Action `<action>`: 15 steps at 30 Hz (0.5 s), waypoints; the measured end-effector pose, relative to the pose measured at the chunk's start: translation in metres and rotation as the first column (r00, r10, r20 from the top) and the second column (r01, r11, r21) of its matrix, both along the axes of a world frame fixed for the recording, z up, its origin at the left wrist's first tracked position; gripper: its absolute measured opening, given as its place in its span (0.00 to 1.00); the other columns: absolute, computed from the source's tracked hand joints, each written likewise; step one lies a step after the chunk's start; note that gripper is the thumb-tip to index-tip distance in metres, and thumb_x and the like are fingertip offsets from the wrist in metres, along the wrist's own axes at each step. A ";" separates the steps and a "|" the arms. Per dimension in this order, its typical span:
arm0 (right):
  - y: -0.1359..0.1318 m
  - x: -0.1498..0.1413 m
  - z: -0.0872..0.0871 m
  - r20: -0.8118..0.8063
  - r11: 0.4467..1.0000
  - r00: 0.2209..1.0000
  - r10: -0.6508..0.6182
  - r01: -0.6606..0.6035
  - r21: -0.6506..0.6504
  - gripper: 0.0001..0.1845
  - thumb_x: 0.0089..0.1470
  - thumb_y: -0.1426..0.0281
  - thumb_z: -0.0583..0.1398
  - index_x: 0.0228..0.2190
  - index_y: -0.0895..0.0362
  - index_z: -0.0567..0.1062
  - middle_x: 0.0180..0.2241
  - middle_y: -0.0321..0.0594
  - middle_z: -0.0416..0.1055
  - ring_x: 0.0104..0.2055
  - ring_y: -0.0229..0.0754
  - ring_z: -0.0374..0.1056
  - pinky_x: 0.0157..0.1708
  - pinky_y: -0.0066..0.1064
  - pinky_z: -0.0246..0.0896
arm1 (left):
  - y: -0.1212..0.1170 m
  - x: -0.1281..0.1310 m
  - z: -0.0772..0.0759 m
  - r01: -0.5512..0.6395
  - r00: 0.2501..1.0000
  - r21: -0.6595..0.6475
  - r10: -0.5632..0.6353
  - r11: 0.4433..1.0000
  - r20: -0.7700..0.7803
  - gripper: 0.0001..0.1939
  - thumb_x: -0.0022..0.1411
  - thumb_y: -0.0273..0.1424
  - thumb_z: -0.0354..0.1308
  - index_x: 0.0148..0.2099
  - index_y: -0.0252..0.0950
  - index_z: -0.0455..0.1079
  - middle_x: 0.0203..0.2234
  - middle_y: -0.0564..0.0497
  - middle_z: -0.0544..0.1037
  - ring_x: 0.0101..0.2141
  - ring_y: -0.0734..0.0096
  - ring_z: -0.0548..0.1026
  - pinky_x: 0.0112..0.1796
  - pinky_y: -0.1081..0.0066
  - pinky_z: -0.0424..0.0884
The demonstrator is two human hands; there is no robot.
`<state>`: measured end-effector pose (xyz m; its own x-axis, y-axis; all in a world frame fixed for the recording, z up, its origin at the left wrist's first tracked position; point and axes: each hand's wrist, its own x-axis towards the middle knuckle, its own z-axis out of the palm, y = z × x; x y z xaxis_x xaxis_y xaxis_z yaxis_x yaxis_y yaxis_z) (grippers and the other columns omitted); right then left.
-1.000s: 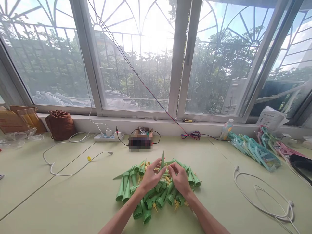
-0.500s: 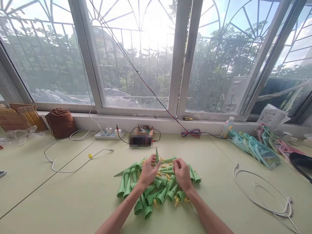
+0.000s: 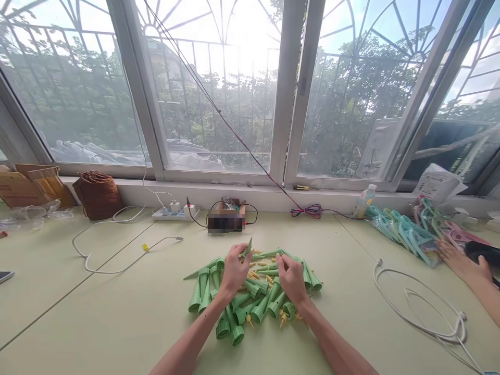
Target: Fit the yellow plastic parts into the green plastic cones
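Left hand (image 3: pixel 235 272) clamped on green cone (image 3: pixel 249 246) | tip up, long axis tilted | (right hand (image 3: pixel 292 278): grip unclear)

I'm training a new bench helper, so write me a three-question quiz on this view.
1. Which hand holds a green cone with its tip pointing up?
2. True or false: in the picture, the brown bag stands to the left of the power strip.
3. Fill the gap: the small pieces lying among the other cones are ____ in colour.

Key: 1. The left hand. 2. True. 3. Yellow.
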<state>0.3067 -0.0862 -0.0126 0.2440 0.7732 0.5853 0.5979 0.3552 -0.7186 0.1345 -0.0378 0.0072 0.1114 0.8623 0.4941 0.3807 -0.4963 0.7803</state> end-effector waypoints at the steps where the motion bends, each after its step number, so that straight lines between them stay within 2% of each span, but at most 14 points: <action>1: 0.000 0.000 0.000 -0.009 1.000 1.000 0.001 -0.001 -0.007 0.25 0.63 0.61 0.50 0.18 0.53 0.47 0.16 0.28 0.43 0.18 0.34 0.42 0.20 0.30 0.38 | 0.000 -0.001 0.000 -0.008 1.000 0.013 0.008 1.000 -0.001 0.12 0.63 0.38 0.53 0.42 0.38 0.73 0.37 0.46 0.74 0.40 0.61 0.75 0.38 0.66 0.74; 10: -0.002 -0.001 0.001 -0.075 0.999 0.996 0.041 -0.043 -0.024 0.26 0.65 0.60 0.47 0.17 0.53 0.48 0.16 0.28 0.42 0.19 0.34 0.40 0.20 0.31 0.37 | 0.004 -0.003 -0.002 -0.048 0.999 0.046 0.048 0.998 0.004 0.15 0.63 0.40 0.54 0.45 0.39 0.76 0.38 0.47 0.73 0.39 0.62 0.75 0.39 0.65 0.75; 15: -0.002 -0.001 -0.001 -0.103 0.996 0.992 0.066 -0.072 -0.051 0.24 0.65 0.59 0.45 0.19 0.52 0.48 0.16 0.29 0.45 0.19 0.35 0.43 0.20 0.30 0.39 | 0.003 0.000 -0.003 0.072 0.997 -0.022 -0.072 0.997 0.020 0.14 0.63 0.40 0.55 0.44 0.40 0.76 0.37 0.48 0.74 0.40 0.63 0.76 0.40 0.66 0.76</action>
<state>0.3055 -0.0879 -0.0138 0.2451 0.8202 0.5169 0.4965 0.3518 -0.7936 0.1341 -0.0350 0.0040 0.1645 0.8634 0.4769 0.3292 -0.5038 0.7986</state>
